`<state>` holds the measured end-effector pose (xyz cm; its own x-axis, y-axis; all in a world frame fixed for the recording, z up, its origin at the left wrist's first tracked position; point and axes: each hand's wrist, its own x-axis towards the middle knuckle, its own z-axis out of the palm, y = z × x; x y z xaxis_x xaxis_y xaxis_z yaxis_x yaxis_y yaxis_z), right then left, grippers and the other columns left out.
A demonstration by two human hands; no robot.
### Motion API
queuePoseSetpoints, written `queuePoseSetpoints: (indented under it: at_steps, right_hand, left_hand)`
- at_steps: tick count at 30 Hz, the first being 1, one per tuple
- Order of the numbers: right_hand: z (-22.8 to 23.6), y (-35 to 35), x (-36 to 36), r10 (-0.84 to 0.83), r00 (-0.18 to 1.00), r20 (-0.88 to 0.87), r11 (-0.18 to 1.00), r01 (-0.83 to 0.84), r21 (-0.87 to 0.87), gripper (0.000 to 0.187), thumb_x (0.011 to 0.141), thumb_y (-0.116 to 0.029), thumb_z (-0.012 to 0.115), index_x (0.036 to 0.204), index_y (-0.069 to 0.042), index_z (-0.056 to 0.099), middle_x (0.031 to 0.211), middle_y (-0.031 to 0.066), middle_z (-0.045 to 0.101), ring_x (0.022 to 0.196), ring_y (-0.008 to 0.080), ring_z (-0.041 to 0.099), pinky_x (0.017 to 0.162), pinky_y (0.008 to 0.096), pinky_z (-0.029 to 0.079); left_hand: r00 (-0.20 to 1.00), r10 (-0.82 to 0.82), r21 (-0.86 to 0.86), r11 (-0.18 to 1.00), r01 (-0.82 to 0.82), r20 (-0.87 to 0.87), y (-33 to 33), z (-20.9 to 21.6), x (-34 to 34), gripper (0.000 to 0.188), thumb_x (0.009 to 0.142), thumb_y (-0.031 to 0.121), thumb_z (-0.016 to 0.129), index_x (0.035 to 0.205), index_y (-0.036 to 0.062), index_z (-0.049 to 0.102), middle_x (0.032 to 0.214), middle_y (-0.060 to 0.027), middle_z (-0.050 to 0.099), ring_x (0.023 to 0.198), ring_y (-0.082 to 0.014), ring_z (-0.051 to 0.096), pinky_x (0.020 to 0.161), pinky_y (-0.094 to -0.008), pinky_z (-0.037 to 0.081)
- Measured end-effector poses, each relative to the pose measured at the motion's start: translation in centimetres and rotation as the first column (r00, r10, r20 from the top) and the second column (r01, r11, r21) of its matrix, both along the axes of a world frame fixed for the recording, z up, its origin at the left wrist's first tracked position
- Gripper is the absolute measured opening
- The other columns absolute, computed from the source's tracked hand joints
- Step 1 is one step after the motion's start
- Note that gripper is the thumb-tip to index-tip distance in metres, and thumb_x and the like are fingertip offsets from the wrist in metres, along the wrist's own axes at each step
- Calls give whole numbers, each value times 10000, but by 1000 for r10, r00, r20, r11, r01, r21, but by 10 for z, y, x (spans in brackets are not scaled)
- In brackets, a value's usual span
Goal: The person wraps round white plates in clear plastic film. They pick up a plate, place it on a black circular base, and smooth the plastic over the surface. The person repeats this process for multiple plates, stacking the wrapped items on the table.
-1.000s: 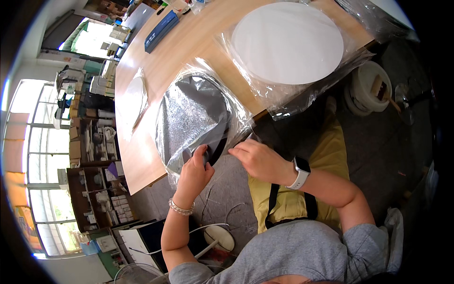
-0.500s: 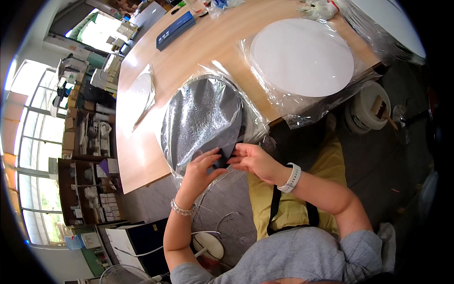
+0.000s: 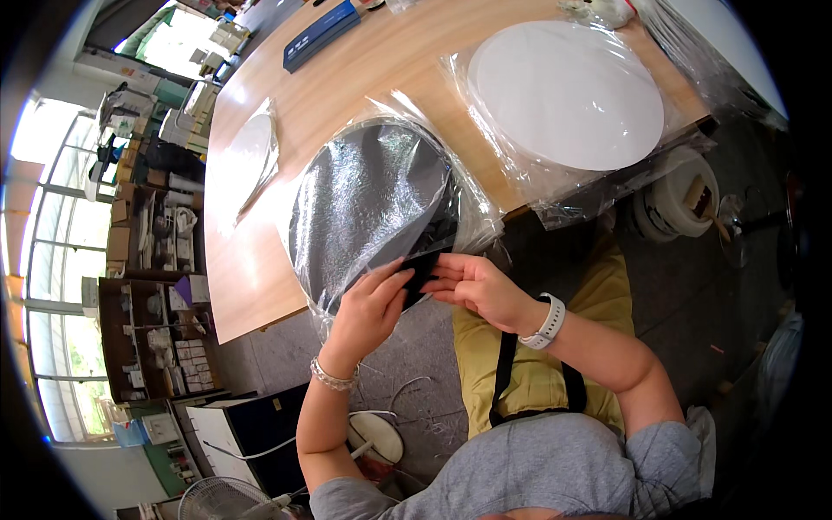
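Note:
A round dark disc covered by a shiny silvery film (image 3: 368, 186) lies at the table's near edge, with crinkled clear plastic (image 3: 479, 204) around and under it. Along its near right side, a black glossy part (image 3: 425, 260) shows beside the film's slanting edge. My left hand (image 3: 368, 308) is closed on the disc's near edge, fingers curled over the black part, thumb below. Close to its right, my right hand (image 3: 481, 290) pinches the same edge with its fingertips. Exactly which layer each hand grips is hard to tell.
White round sheets (image 3: 568, 95) in clear plastic lie at the right of the wooden table (image 3: 251, 299). A thinner white round piece (image 3: 251, 156) in plastic is at the left, a blue box (image 3: 321, 35) farther back. A white bucket (image 3: 685, 195) stands beyond the table's right edge.
More of the black part shows at the disc's right side, and the film's slanting edge lies differently. Both hands stay at the near edge; the left fingers have closed more. The view has shifted slightly.

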<state>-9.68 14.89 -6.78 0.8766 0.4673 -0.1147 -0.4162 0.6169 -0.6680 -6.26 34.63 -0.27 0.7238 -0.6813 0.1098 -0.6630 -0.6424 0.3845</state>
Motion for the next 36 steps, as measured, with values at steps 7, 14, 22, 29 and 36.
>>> queuePoseSetpoints:
  at_steps: [7,14,22,29,36]
  right_hand:
    - [1,-1,0,8,1000,-13,1000,-8,11,507,765,92,371,1250,-8,482,1216,38,537,1051,116,538,874,221,431]
    - [-2,-1,1,6,1000,-21,1000,-6,7,515,769,91,370,1265,-5,469,1236,46,524,1078,132,535,897,240,431]
    - [-3,-2,1,6,1000,-22,1000,-6,6,508,774,88,372,1265,0,467,1238,52,521,1078,140,538,908,250,431]
    - [-3,-2,2,29,999,-38,999,-28,30,533,774,112,400,1293,0,449,1256,60,526,1104,149,537,929,265,433]
    - [-1,-1,1,13,999,-34,1000,-13,26,514,774,92,376,1270,-10,467,1241,44,523,1075,132,539,900,243,433]
  left_hand:
    - [943,132,-49,987,-154,-305,6,2,4,414,705,179,769,1076,64,627,1120,-149,614,868,-276,647,709,-332,527]
    - [973,89,-31,995,-97,-215,4,7,4,318,808,53,625,1125,56,600,1131,-170,600,919,-312,628,740,-355,518]
    - [989,36,-8,999,-38,-143,-1,3,6,353,730,134,737,1053,65,614,1144,-150,597,950,-291,617,735,-364,521]
    - [957,99,-24,994,-109,-272,6,4,10,385,703,174,770,1046,80,623,1130,-137,611,817,-235,643,654,-296,530]
    - [982,52,-13,998,-55,-179,9,2,9,388,768,104,696,1139,79,588,1133,-148,606,868,-286,631,723,-357,523]
